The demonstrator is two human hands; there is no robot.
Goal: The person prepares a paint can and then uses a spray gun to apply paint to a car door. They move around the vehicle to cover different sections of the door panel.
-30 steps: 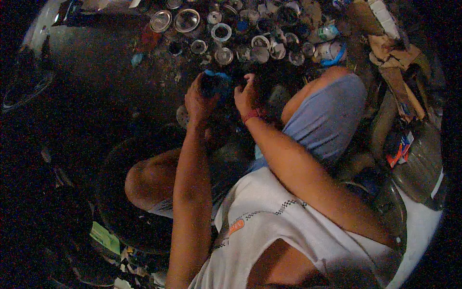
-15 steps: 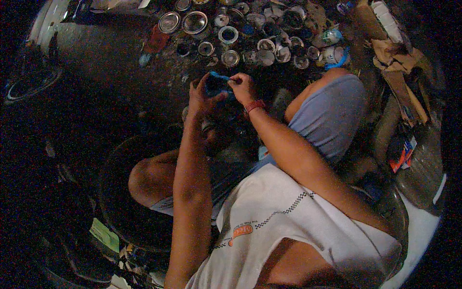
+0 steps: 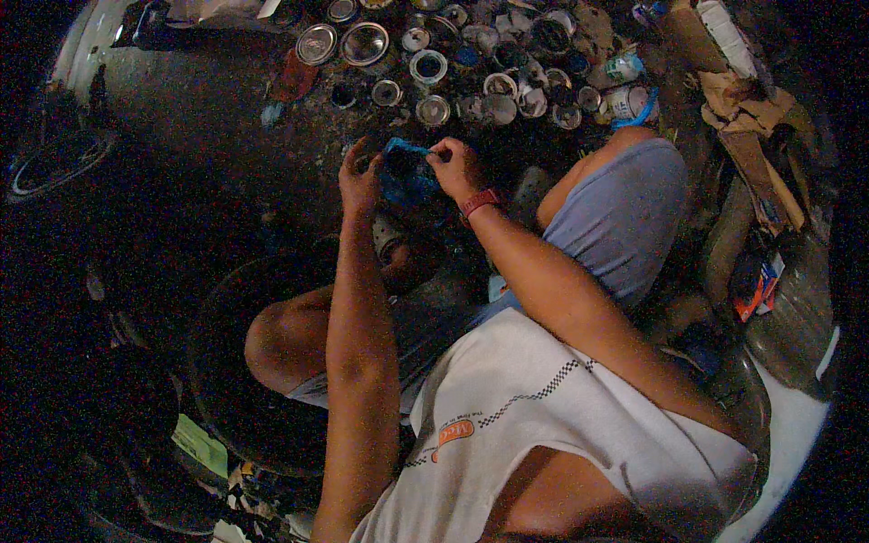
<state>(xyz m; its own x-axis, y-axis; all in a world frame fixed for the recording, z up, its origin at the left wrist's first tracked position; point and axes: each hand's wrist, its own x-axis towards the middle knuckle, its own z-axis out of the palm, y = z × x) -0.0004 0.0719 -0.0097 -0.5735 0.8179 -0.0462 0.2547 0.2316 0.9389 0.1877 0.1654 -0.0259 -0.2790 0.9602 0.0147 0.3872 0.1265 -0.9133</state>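
My right hand pinches the upper edge of a crumpled blue plastic piece, which hangs between my hands with a dark middle. At its left side is my left hand, fingers curled at a dark spot; what they hold there is too dark to make out. Below the plastic, between my crossed legs, a pale perforated shoe shows beside my left forearm.
Rows of used paint cans and lids cover the ground ahead. Torn cardboard lies to the right. A black tyre is by my left knee. A dark round-rimmed object stands at the far left.
My right hand has moved left and taken hold of the blue plastic's edge. My left hand has shifted left from across the plastic, and more blue now shows below the edge.
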